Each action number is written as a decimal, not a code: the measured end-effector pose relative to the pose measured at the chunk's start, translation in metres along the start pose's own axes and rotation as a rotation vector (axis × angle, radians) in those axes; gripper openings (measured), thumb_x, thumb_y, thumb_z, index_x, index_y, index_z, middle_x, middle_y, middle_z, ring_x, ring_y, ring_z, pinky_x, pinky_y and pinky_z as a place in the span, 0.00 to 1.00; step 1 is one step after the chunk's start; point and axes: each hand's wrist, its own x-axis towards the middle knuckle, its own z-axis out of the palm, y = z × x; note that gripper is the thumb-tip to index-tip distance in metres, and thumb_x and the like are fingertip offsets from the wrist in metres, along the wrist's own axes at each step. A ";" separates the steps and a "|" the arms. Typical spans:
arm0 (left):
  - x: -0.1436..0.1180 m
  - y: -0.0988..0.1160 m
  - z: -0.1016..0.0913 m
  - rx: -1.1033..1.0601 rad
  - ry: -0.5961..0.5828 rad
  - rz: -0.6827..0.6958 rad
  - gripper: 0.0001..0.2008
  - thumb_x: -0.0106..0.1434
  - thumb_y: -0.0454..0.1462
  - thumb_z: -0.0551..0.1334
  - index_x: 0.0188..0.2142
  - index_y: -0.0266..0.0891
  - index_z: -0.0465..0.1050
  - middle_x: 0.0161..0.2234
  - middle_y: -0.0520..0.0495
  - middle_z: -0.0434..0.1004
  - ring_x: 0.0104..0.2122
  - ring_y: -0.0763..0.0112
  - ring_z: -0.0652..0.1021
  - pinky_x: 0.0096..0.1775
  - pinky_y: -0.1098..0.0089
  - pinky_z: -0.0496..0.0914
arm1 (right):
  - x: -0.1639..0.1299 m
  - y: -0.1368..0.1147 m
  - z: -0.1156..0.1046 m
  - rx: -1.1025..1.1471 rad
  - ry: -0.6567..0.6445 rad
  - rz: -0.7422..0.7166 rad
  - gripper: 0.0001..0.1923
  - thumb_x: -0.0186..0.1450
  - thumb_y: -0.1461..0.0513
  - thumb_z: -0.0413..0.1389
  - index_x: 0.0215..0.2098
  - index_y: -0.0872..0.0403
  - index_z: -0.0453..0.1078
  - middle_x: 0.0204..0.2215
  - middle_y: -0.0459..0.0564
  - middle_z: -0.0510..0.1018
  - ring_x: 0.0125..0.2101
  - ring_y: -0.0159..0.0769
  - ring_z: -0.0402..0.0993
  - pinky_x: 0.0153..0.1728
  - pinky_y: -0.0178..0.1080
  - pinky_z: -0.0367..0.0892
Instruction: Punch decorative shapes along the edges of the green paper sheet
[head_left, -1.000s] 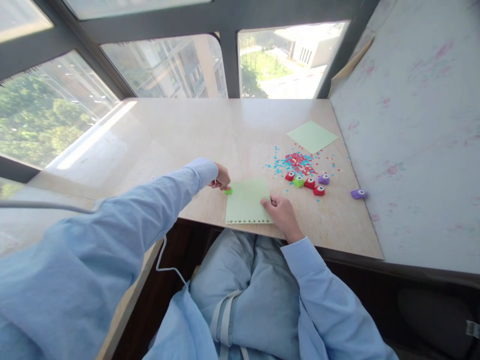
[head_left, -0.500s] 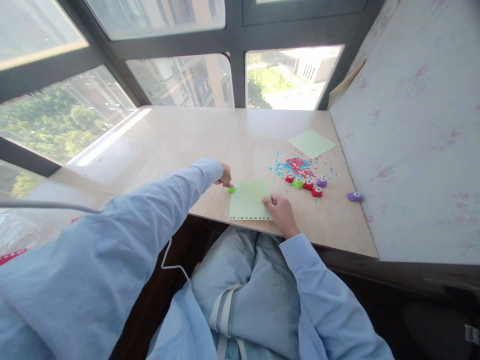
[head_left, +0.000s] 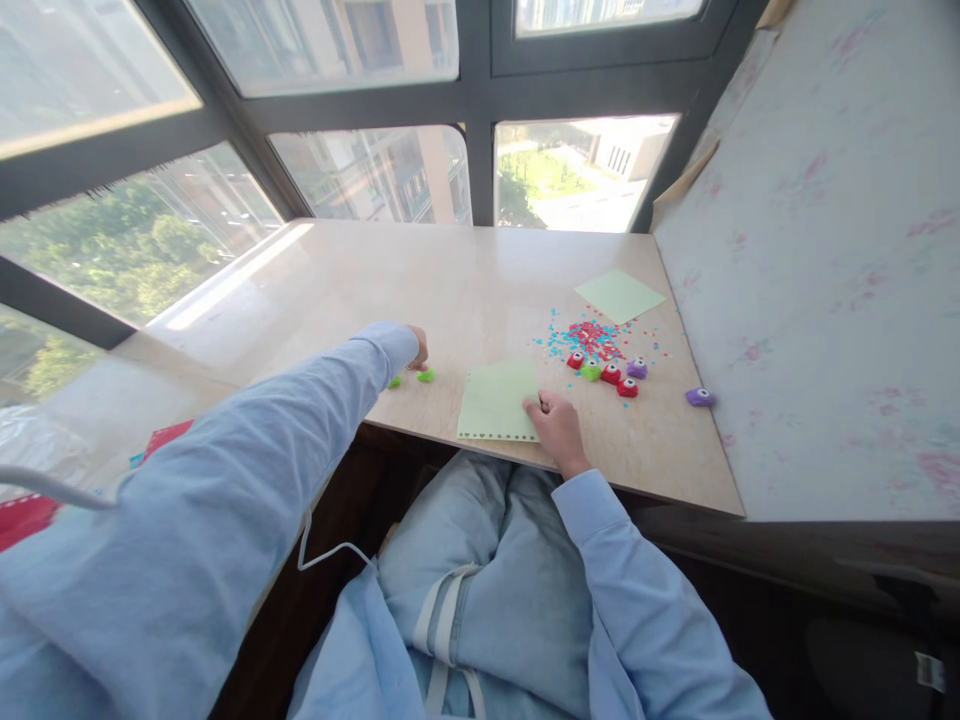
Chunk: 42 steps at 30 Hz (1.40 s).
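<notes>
- table [head_left: 465, 280]: pale stone-look top running from the window to the near edge; it bears everything listed below.
- wall [head_left: 825, 250]: pale panel with faint pink marks, closing the table's right side.
- window [head_left: 375, 180]: dark-framed panes beyond the far edge, with trees and buildings outside.
- sheet [head_left: 499, 400]: light green paper lying flat at the near edge, its near border lined with a row of small punched holes.
- second sheet [head_left: 619, 295]: same green, lying flat at the far right, well apart from the first.
- right hand [head_left: 553, 422]: loosely curled with fingers bent under, pressing on the sheet's near right corner; whether it pinches the paper cannot be told.
- left hand [head_left: 417, 346]: at the end of an outstretched blue sleeve, mostly hidden by the cuff; fingers curled down towards the table just above the green punch. whether it touches or grips the punch cannot be told.
- confetti [head_left: 592, 335]: scatter of red and blue paper bits between the two sheets, densest in the red patch at its middle.
- punches [head_left: 607, 372]: cluster of small red, green and purple craft punches just right of the sheet, at the near edge of the confetti.
- purple punch [head_left: 699, 397]: alone, near the wall, apart from the cluster.
- green punch [head_left: 425, 376]: on the table left of the sheet, not touching it, just below the left hand.
- green bit [head_left: 394, 382]: smaller green piece just left of the green punch; its nature cannot be told.
</notes>
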 end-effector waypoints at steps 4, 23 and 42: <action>-0.003 0.002 -0.010 0.157 0.030 -0.122 0.11 0.38 0.31 0.73 0.15 0.40 0.70 0.19 0.41 0.73 0.38 0.48 0.78 0.42 0.57 0.69 | -0.004 0.000 -0.001 0.061 0.018 0.003 0.15 0.60 0.52 0.51 0.21 0.50 0.59 0.16 0.38 0.58 0.21 0.30 0.54 0.25 0.35 0.50; -0.056 0.069 0.121 -0.287 0.505 0.206 0.16 0.65 0.36 0.58 0.52 0.37 0.71 0.50 0.37 0.76 0.50 0.60 0.76 0.53 0.63 0.69 | -0.027 0.014 -0.021 0.174 0.109 0.057 0.18 0.63 0.49 0.54 0.38 0.56 0.73 0.23 0.44 0.72 0.25 0.35 0.65 0.28 0.36 0.62; -0.058 0.032 0.151 -0.120 0.571 0.357 0.16 0.69 0.42 0.55 0.51 0.45 0.76 0.59 0.38 0.71 0.58 0.52 0.69 0.57 0.52 0.64 | -0.026 0.018 -0.032 0.409 0.168 0.202 0.26 0.58 0.48 0.59 0.48 0.56 0.68 0.31 0.53 0.80 0.30 0.44 0.79 0.30 0.44 0.76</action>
